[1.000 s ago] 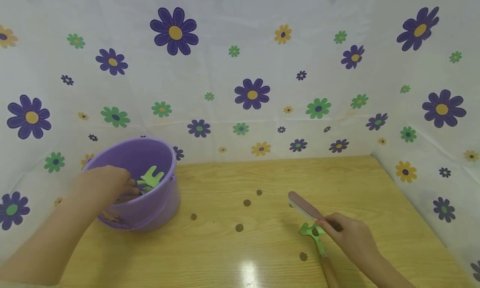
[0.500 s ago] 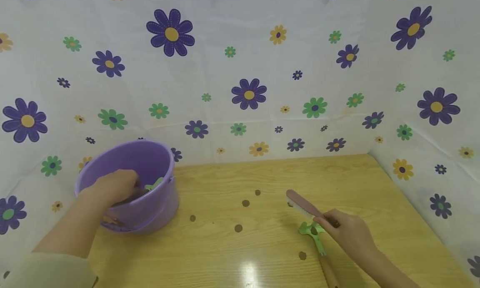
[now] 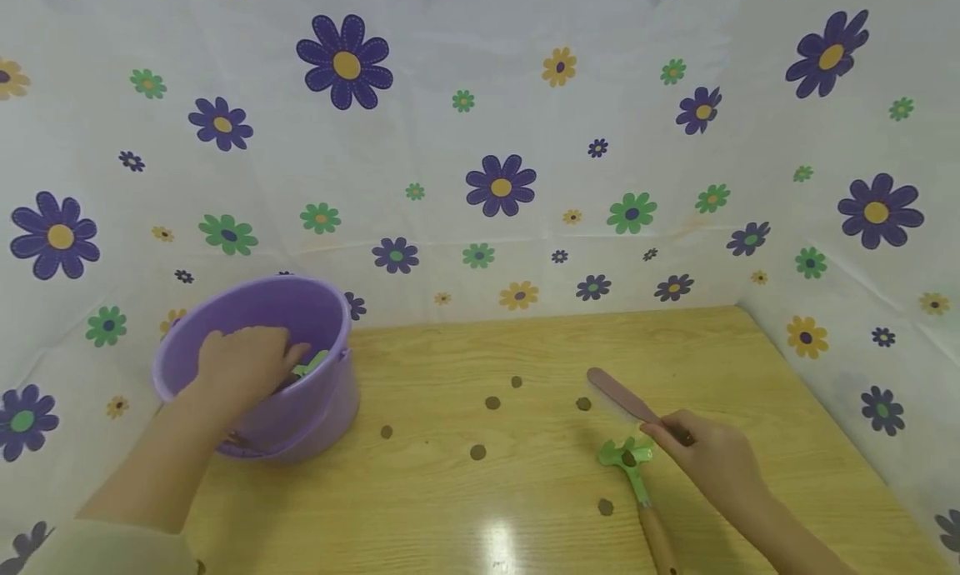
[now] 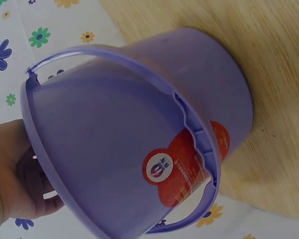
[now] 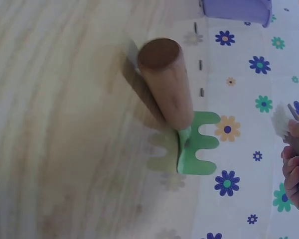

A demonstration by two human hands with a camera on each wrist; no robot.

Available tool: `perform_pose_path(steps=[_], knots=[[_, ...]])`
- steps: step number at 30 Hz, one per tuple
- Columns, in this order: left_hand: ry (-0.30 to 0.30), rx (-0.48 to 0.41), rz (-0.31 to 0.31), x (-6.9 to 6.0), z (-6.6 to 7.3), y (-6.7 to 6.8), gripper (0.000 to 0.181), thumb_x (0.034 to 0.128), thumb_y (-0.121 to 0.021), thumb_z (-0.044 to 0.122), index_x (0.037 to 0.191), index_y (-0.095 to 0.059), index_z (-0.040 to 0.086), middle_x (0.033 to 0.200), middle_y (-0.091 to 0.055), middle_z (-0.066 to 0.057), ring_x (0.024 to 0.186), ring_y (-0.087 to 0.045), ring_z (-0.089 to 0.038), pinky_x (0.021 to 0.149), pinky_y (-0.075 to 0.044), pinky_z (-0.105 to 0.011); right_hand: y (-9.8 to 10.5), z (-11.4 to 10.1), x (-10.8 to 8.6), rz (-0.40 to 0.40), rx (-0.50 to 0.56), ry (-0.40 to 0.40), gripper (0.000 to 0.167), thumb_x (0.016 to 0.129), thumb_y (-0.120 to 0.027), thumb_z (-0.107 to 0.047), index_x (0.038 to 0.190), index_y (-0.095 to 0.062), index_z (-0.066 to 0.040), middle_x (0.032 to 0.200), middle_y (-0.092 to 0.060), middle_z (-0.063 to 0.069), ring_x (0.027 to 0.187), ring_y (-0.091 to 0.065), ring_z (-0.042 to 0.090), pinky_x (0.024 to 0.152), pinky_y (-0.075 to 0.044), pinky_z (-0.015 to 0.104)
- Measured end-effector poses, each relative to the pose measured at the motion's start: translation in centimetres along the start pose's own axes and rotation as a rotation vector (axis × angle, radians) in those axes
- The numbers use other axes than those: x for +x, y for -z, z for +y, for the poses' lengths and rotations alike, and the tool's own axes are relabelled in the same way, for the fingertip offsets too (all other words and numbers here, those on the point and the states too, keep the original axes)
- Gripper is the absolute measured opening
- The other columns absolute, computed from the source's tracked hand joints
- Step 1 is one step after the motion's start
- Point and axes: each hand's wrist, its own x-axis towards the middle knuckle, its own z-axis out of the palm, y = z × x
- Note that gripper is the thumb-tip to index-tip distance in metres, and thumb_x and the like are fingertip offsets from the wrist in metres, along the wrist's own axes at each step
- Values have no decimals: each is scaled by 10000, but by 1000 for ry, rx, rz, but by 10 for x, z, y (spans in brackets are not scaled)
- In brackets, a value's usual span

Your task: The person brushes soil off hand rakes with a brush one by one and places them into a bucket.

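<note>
My left hand [image 3: 243, 362] reaches over the rim into a tilted purple bucket [image 3: 322, 412] at the left. Its thumb is spread beside a green tool head [image 3: 310, 364] inside. In the left wrist view, the bucket wall partly hides the loosely bent fingers [image 4: 32, 186], and I see nothing held in them. Over the table's right side, my right hand [image 3: 708, 454] holds a mauve-backed brush [image 3: 622, 394] by its handle, white bristles [image 5: 280, 122] facing down. Below the brush lies a small green rake [image 3: 633, 475] with a wooden handle.
Several small brown round pieces [image 3: 477, 452] are scattered over the wooden table [image 3: 420, 367]; one brown piece [image 3: 628, 458] overlaps the rake's head. A white cloth [image 3: 420, 133] with printed flowers stands along the back and sides.
My left hand has gone deeper into the bucket, and its thumb has spread; the green tool head has sunk lower. My right hand and the brush have shifted slightly right, uncovering a brown piece.
</note>
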Motion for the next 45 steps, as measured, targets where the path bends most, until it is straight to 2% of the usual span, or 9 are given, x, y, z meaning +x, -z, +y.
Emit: perform_pose_path(steps=[3, 7, 10, 14, 16, 23, 31, 39, 45], knots=[[-15, 22, 127, -2, 7, -2, 394, 990, -427, 345, 827, -584, 23, 697, -580, -110, 689, -587, -355, 614, -471, -518, 3, 4, 3, 12, -6, -23, 441, 858, -603, -489, 735, -695, -75, 596, -651, -25, 452, -369, -81, 390, -331, 87], [-39, 19, 316, -7, 16, -6, 387, 983, -448, 302, 1020, -616, -45, 891, -653, -232, 795, -621, -443, 605, -511, -540, 7, 8, 7, 28, -12, -11, 486, 875, -554, -516, 739, -689, -70, 599, -658, -10, 444, -381, -75, 391, -341, 93], [-95, 0, 533, -11, 21, -11, 326, 941, -516, 252, 1097, -642, -5, 947, -679, -217, 695, -641, -398, 482, -504, -470, 9, 10, 8, 30, -15, -5, 535, 883, -510, -544, 744, -689, -59, 594, -657, -1, 434, -365, -82, 382, -328, 90], [-224, -15, 822, -15, 26, -18, 276, 880, -563, 213, 1051, -686, 35, 850, -702, -168, 507, -594, -312, 353, -419, -368, 10, 10, 8, 32, -15, -12, 521, 878, -534, -531, 753, -693, -51, 606, -664, 10, 440, -388, -70, 387, -342, 94], [-277, -12, 914, -16, 29, -21, 296, 878, -534, 231, 1034, -695, 38, 817, -701, -161, 522, -601, -317, 377, -447, -384, 11, 11, 8, 31, -19, -13, 507, 876, -549, -520, 756, -694, -49, 611, -667, 13, 445, -401, -63, 394, -354, 98], [-421, -94, 1120, -14, 46, -33, 365, 938, -467, 286, 932, -717, 20, 741, -685, -143, 562, -615, -332, 443, -484, -443, 11, 14, 6, 26, -43, -23, 538, 878, -529, -541, 763, -698, -44, 628, -677, 31, 434, -429, -25, 392, -360, 108], [-503, -133, 1168, -15, 78, -60, 301, 916, -505, 224, 852, -712, 15, 720, -688, -117, 573, -631, -297, 478, -510, -416, 8, 20, 2, 36, -78, -28, 573, 889, -500, -572, 770, -697, -48, 625, -674, 24, 420, -457, 18, 377, -359, 135], [-609, -159, 1011, -14, 124, -90, 341, 958, -456, 277, 938, -719, 60, 770, -695, -50, 682, -655, -215, 651, -544, -383, 4, 24, -6, 97, -135, -1, 722, 918, -313, -639, 738, -678, -42, 592, -657, 25, 401, -312, -42, 330, -237, 111], [-694, -185, 957, -14, 151, -114, 353, 968, -444, 293, 935, -725, 83, 755, -691, -8, 650, -653, -142, 612, -548, -299, 1, 29, -9, 87, -130, -39, 743, 897, -311, -668, 749, -699, -52, 608, -669, 34, 397, -345, -29, 329, -252, 120]])
